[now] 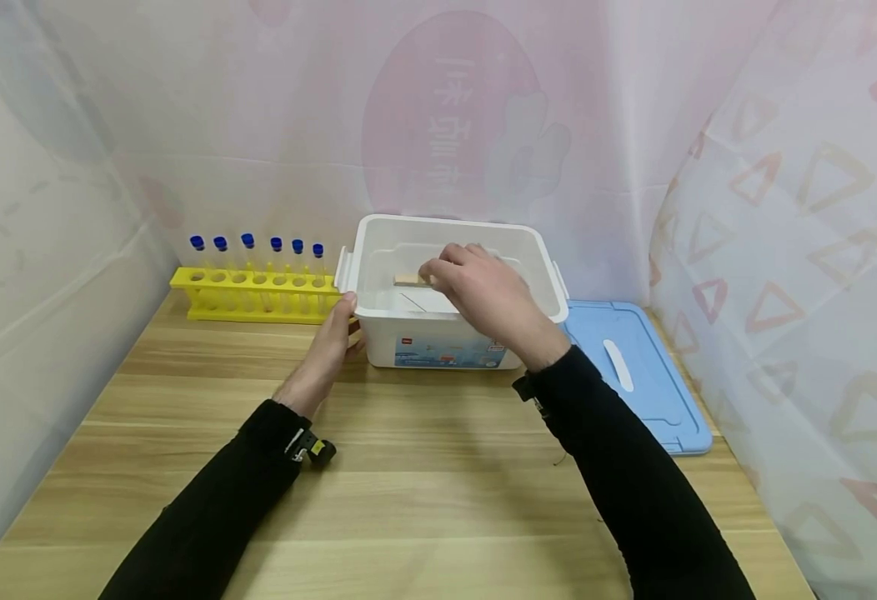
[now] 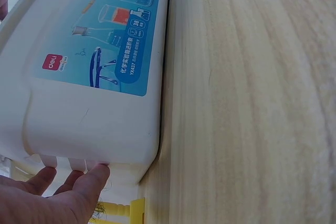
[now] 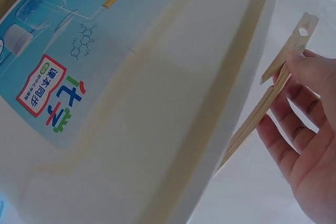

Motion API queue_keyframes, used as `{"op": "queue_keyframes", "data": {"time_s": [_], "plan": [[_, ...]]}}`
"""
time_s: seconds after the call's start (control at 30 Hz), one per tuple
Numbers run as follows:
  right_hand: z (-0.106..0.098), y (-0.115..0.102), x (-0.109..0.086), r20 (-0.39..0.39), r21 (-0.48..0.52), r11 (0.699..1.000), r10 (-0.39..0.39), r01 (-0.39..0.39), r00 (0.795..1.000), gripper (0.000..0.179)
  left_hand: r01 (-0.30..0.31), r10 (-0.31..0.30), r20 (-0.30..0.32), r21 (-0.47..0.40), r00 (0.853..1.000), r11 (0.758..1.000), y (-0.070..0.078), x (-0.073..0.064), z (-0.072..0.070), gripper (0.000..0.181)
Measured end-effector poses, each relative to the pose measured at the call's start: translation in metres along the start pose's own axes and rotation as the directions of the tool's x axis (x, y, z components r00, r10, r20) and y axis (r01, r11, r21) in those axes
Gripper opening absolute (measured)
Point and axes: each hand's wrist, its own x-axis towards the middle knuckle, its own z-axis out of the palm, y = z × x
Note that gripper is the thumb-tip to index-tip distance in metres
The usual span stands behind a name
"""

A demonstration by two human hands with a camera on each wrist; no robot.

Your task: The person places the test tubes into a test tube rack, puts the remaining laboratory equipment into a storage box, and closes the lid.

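Note:
A white plastic box (image 1: 378,337) with a blue chemistry-set label (image 2: 126,35) stands lidless on the table. My left hand (image 1: 326,346) is at its left end, fingertips touching the side wall; in the left wrist view the fingers (image 2: 86,184) look fairly straight. Reaching over the front rim, my right hand (image 1: 487,292) is inside the box. In the right wrist view, that hand (image 3: 310,145) pinches a wooden test tube clamp (image 3: 257,114), which has a hole near one end. Only part of the clamp (image 1: 407,281) shows in the head view; a thin dark line (image 1: 412,302) lies near it.
Left of the box stands a yellow test tube rack (image 1: 258,304) holding several blue-capped tubes (image 1: 247,242). On the right lies a blue lid (image 1: 656,392) with a white handle (image 1: 618,365). Printed cloth (image 1: 296,125) hangs behind and along both sides of the wooden table (image 1: 408,500).

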Motion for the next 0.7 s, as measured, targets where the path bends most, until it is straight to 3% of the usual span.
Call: {"op": "queue_keyframes", "data": {"time_s": [0.4, 0.7], "plan": [[0.013, 0.009, 0.028, 0.037, 0.083, 0.994, 0.075, -0.078, 0.997, 0.024, -0.001, 0.001, 0.005, 0.003, 1.0, 1.0, 0.001, 0.0, -0.001, 0.093], [0.027, 0.018, 0.044, 0.017, 0.158, 0.986, 0.058, -0.06, 0.998, 0.036, -0.005, 0.005, 0.003, 0.0, 1.0, 1.0, 0.001, 0.0, -0.001, 0.093]]}}
